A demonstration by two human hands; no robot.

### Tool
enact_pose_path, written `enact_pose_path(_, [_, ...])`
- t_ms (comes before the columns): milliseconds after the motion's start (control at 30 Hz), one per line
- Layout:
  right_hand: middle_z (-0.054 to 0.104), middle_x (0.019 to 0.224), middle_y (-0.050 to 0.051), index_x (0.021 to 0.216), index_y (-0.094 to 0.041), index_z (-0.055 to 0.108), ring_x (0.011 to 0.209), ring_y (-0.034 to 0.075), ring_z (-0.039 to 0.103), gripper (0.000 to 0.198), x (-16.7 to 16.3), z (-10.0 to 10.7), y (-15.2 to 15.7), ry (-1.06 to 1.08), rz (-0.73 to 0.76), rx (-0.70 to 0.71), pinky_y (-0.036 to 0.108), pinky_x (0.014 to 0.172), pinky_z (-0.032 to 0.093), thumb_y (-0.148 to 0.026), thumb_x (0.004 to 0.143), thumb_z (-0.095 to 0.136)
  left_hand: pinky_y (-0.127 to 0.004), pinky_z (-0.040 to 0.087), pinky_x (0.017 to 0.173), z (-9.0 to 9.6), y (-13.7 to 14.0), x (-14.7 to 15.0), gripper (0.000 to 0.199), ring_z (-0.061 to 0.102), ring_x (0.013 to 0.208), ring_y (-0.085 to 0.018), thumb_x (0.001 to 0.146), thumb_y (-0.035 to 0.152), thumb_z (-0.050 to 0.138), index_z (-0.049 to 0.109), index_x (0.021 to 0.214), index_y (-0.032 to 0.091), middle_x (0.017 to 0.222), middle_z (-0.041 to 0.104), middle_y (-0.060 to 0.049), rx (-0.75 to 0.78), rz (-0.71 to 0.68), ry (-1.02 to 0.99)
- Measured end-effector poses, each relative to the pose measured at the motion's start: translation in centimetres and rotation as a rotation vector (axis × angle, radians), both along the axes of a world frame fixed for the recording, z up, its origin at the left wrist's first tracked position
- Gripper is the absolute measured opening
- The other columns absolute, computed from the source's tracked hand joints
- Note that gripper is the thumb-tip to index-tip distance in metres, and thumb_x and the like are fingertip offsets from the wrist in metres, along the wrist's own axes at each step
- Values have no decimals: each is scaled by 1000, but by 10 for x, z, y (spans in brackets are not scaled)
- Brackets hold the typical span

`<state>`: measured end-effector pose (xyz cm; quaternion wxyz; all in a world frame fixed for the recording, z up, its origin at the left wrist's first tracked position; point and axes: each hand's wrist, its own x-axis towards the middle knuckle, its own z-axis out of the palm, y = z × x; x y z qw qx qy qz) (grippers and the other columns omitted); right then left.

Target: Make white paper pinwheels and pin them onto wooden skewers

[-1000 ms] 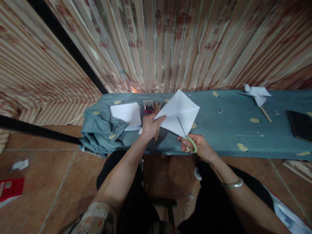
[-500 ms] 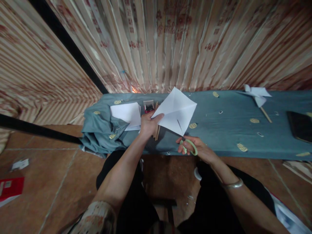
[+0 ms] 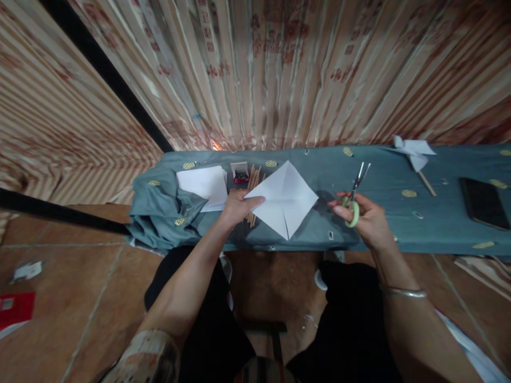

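Note:
A square sheet of white paper (image 3: pixel 293 194) is pinched at its left corner by my left hand (image 3: pixel 236 206), thumb on top. It is turned like a diamond, with crease lines and one slit running inward from the corner nearest me. To the right of the paper, apart from it, my right hand (image 3: pixel 365 215) holds scissors (image 3: pixel 355 191) with light green handles. Their blades point away from me and are slightly parted. Under and beside my left hand lie several thin wooden sticks (image 3: pixel 255 178), partly hidden by the paper.
A stack of white paper (image 3: pixel 205 186) and a small open red box (image 3: pixel 240 173) of dark bits lie on the left of the blue-green cloth (image 3: pixel 359 239). On the right are a paper pinwheel (image 3: pixel 417 154) on a stick and a black phone (image 3: pixel 485 202). A striped curtain (image 3: pixel 271 80) hangs behind.
The scissors have left the slit in the paper and moved right and upward with my right hand. My left hand has lowered the paper a little and turned it slightly.

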<state>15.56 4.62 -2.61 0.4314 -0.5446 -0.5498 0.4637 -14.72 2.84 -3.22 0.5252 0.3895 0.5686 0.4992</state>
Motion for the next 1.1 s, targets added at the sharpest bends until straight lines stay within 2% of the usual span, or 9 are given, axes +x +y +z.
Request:
enact_pose_path(100, [75, 87, 4, 98, -24, 67, 79, 21, 68, 59, -10, -1, 0, -19, 55, 37, 32, 69, 54, -51, 51, 90, -21, 38, 43, -6, -2, 6, 30, 51, 45, -10, 49, 38, 85, 72, 61, 13, 52, 62, 0, -33, -147, 37])
enact_pose_path(233, [74, 81, 2, 93, -22, 67, 70, 18, 66, 56, -20, -4, -4, -31, 172, -19, 31, 64, 53, -49, 49, 90, -19, 33, 39, -14, -2, 11, 29, 48, 43, -9, 52, 39, 84, 71, 58, 14, 50, 60, 0, -51, -267, 93])
enact_pose_path(367, [69, 70, -2, 89, -22, 66, 58, 15, 60, 54, -27, -9, -4, -11, 189, -78, 29, 57, 49, -48, 47, 90, -21, 41, 47, -16, 0, 14, 36, 55, 50, -11, 51, 39, 87, 75, 74, 13, 59, 66, -2, -77, -216, 42])
enact_pose_path(433, [67, 67, -3, 88, -23, 64, 57, 14, 58, 54, -30, -11, -2, 2, 146, -68, 28, 56, 48, -46, 47, 89, -23, 48, 56, -13, 3, 17, 49, 62, 59, -13, 53, 42, 87, 75, 91, 15, 71, 71, -3, -32, -101, -56])
enact_pose_path(533, [63, 64, -5, 87, -24, 61, 57, 14, 56, 51, -35, -12, 3, 46, 6, -5, 28, 57, 47, -48, 49, 86, -29, 54, 70, -6, 6, 22, 63, 70, 82, -20, 64, 60, 77, 69, 111, 18, 98, 74, -8, 8, 19, -304])
enact_pose_path(667, [61, 65, -5, 88, -24, 58, 58, 14, 55, 50, -45, -12, 11, 89, -173, 72, 28, 59, 46, -49, 53, 83, -39, 53, 90, -1, 2, 38, 69, 66, 113, -28, 79, 71, 57, 62, 123, 18, 125, 66, -16, -27, -38, -523])
enact_pose_path(800, [54, 58, -7, 90, -24, 57, 56, 14, 51, 45, -56, -14, 16, 57, -209, 134, 27, 59, 43, -49, 60, 79, -44, 49, 98, -3, -3, 62, 72, 60, 122, -32, 72, 52, 76, 55, 132, 19, 134, 61, -17, -9, -130, -477])
enact_pose_path(933, [61, 66, -5, 96, -23, 60, 62, 16, 56, 41, -69, -17, 16, -61, -190, 164, 29, 65, 45, -44, 64, 77, -40, 48, 99, -6, -1, 83, 67, 63, 115, -29, 57, 36, 88, 64, 116, 16, 118, 70, -13, 64, -170, -388])
enact_pose_path(1100, [60, 63, -6, 93, -21, 61, 57, 13, 52, 41, -83, -16, 17, -24, -173, 158, 27, 59, 43, -44, 63, 77, -37, 49, 95, -13, 11, 91, 51, 68, 101, -25, 54, 33, 88, 66, 96, 14, 103, 75, -9, 140, 47, -379])
